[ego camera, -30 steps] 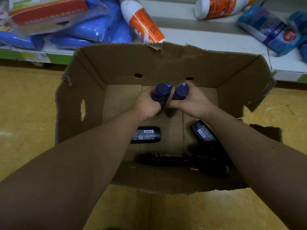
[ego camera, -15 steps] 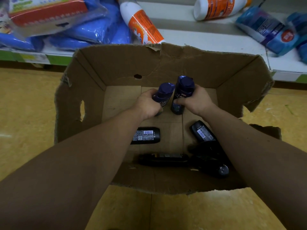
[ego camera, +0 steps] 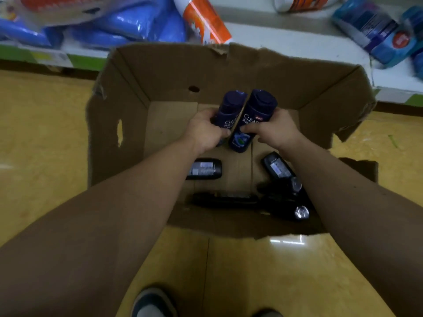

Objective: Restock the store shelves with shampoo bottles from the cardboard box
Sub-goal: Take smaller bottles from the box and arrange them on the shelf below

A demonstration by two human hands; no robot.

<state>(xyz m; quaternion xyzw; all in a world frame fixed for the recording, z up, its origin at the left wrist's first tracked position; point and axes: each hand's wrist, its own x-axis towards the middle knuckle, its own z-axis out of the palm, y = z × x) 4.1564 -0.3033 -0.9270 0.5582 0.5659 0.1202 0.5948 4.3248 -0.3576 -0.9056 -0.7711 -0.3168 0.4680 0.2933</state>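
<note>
Navy bottle (ego camera: 229, 114) in left hand (ego camera: 203, 133); twin (ego camera: 255, 115) touching, in right hand (ego camera: 278, 131).

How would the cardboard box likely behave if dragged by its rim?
The cardboard box has a torn rim and bowed walls, so it would probably flex or rip further. Few bottles lie inside, so it is likely light and should slide easily on the glossy floor.

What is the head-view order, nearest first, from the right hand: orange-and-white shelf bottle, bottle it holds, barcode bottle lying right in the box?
1. Held bottle, in the right hand.
2. Barcode bottle, lying box right.
3. Orange-and-white bottle, on the shelf.
</note>
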